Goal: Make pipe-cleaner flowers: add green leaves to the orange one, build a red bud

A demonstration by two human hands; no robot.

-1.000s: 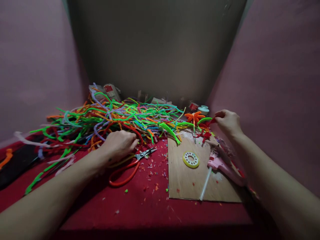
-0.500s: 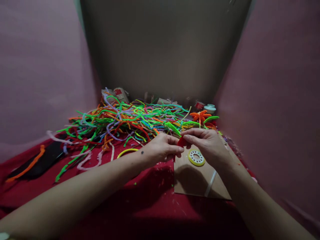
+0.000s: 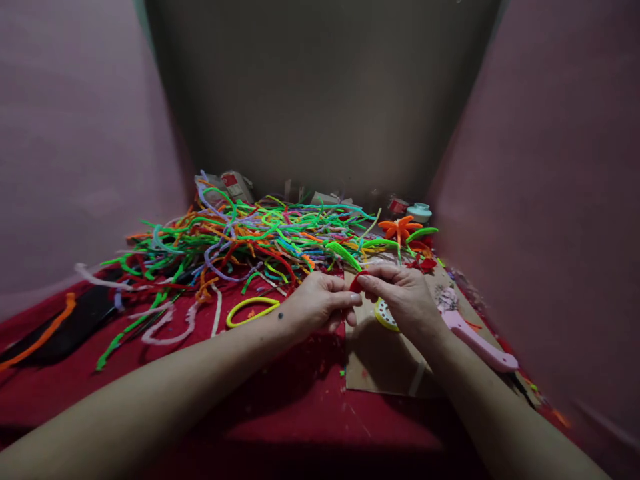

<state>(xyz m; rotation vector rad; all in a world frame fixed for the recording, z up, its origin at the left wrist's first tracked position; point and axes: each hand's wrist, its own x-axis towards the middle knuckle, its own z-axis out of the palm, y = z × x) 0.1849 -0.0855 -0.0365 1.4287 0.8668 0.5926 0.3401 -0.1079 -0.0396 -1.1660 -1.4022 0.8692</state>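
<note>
In the head view, the red fuzzy piece [image 3: 358,281] sits between your hands, above the desk [image 3: 300,407], well in from its near edge and over the board's [image 3: 373,373] left side. It should handle as light, soft and bendy, easily crushed, so pinch it lightly by an end. Your right hand [image 3: 407,297] has its grip narrowed on the piece, palm down; your left hand [image 3: 320,303] has thumb and fingers beside it, though you cannot tell whether that grip holds it. Both forearms angle inward from the near corners
</note>
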